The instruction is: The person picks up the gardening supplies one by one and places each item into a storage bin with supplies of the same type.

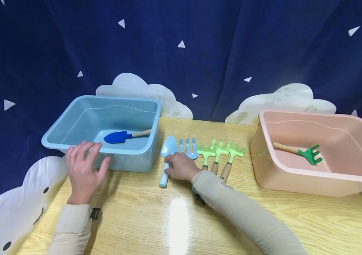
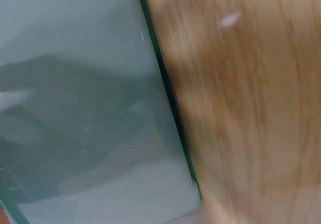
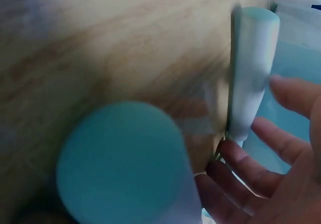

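Observation:
A light blue trowel [image 1: 169, 146] lies on the table with its handle toward the near side. My right hand [image 1: 182, 167] is over its neck and upper handle. In the right wrist view, thumb and index fingertips meet the pale handle [image 3: 253, 68], the other fingers extending past its far end. A light blue hand rake [image 1: 193, 151] lies just right of the trowel, its handle mostly hidden by my arm. My left hand [image 1: 85, 170], fingers spread, overlaps the front rim of the blue bin [image 1: 136, 161]. Inside that bin is a dark blue trowel [image 1: 115, 137] with a wooden handle.
Several light green hand rakes [image 1: 220, 149] with wooden handles lie beside my right forearm. At the right stands a pink bin [image 1: 270, 173] holding a green hand rake [image 1: 310, 154]. A dark blue curtain [image 1: 212, 56] hangs behind the wooden table [image 1: 136, 219].

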`<state>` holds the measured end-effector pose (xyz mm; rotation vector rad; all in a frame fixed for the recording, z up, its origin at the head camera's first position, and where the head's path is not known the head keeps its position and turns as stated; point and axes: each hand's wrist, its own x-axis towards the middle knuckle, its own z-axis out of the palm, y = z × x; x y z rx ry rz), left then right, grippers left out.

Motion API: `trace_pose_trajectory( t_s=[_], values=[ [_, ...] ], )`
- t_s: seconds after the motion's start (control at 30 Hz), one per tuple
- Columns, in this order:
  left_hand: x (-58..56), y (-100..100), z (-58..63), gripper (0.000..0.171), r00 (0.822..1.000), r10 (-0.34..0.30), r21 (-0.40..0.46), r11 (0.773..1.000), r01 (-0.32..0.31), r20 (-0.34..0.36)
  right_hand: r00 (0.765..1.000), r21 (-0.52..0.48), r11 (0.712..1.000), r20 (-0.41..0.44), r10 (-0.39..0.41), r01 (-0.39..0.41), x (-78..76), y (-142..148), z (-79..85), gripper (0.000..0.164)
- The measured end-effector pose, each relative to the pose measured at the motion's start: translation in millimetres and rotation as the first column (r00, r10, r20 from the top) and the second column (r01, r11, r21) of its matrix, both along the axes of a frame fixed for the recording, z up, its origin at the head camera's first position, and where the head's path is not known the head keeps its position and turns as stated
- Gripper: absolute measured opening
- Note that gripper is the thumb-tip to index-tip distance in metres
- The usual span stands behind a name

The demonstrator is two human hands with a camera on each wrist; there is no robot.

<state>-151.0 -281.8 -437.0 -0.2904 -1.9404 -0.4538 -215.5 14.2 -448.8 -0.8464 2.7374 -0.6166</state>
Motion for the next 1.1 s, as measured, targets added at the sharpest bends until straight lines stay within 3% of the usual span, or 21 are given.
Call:
trace_pose_trajectory(
  t_s=[0.63,0.8,0.9,1.1],
  values=[
    [2.0,-1.4,0.6,0.043,1.000,0.002,0.006,1.000,-0.002,0.025,0.995,0.017,0.995,-0.011,-0.099,0.099,2.7,-8.2,-5.8,0.038],
    [1.9,-1.3,0.7,0.043,1.000,0.004,0.012,1.000,-0.004,0.021,0.997,0.009,0.997,-0.014,-0.075,0.075,2.5,-5.3,-5.5,0.040],
    [1.2,-0.9,0.7,0.043,1.000,0.001,0.013,1.000,-0.001,0.017,0.999,-0.013,0.999,0.019,-0.035,0.036,1.0,-0.2,-4.6,0.039],
    [0.3,-0.9,0.2,0.042,1.000,-0.004,0.014,1.000,0.004,0.014,0.986,-0.106,0.994,0.164,0.001,0.017,-2.3,14.7,0.7,0.039]
  ],
)
